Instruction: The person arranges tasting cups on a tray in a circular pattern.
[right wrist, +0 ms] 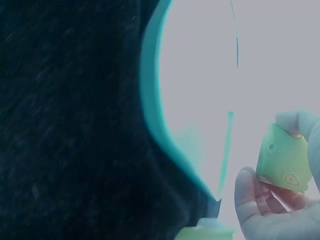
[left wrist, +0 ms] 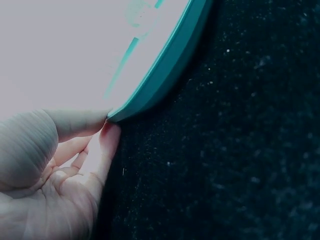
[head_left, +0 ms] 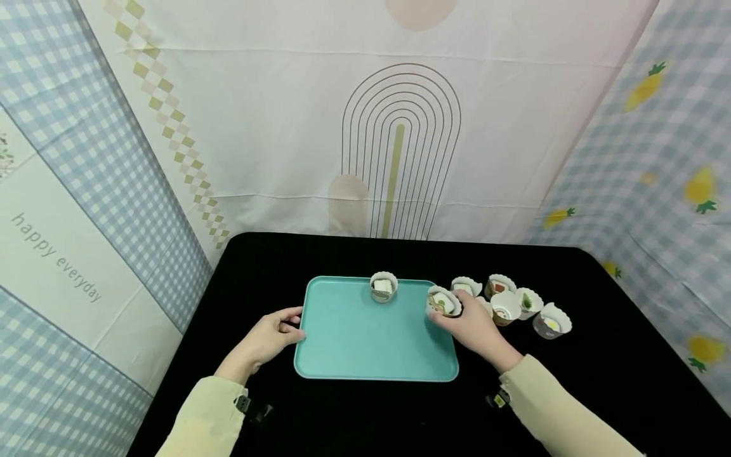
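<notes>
A turquoise tray lies on the black table, and my left hand pinches its left rim. In the left wrist view, thumb and forefinger meet at the tray's edge. My right hand grips a paper baking cup with a pale piece inside, over the tray's right side. In the right wrist view the thumb and fingers go round the cup's wall. Another paper cup with a white piece in it stands at the tray's back edge.
Right of the tray several paper cups stand close together, among them one with a reddish piece, one with green and one with yellow and white. A white patterned curtain hangs behind the table.
</notes>
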`<action>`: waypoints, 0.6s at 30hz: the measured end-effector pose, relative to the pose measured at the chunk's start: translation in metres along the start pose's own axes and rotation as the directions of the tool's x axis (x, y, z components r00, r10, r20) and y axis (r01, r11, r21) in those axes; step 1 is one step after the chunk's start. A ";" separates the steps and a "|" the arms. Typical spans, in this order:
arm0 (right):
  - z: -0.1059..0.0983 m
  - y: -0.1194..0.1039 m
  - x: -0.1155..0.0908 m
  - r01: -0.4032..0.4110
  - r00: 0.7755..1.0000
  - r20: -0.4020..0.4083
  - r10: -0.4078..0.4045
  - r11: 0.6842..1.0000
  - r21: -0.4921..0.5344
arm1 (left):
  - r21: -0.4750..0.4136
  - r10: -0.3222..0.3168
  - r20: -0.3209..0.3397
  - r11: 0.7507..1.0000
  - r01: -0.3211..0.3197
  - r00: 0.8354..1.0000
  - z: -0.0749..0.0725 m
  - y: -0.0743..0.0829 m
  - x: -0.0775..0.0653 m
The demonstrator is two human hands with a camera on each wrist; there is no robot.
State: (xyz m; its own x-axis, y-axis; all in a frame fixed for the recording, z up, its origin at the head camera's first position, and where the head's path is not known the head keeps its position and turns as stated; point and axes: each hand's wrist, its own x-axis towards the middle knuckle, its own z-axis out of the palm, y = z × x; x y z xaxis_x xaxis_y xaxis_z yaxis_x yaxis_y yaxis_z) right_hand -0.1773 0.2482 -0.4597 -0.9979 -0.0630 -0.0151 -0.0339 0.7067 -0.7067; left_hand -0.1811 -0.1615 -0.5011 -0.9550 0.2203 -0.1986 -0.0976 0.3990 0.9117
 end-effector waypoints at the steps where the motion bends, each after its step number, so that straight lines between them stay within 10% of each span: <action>1: 0.001 -0.002 0.001 -0.002 1.000 -0.002 0.002 1.000 -0.009 | 0.000 0.000 0.001 1.000 0.000 1.000 0.000 0.000 0.000; 18: 0.034 -0.018 0.024 -0.011 0.997 0.070 0.013 1.000 -0.029 | -0.010 -0.010 0.005 1.000 0.010 1.000 0.000 -0.001 0.002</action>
State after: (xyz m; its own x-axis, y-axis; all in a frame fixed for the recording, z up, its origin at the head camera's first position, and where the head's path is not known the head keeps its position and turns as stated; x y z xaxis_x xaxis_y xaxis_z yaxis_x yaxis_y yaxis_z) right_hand -0.1988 0.2103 -0.4713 -0.9919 -0.1028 -0.0740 -0.0243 0.7276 -0.6856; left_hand -0.1832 -0.1615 -0.5026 -0.9526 0.2209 -0.2092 -0.1095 0.3927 0.9131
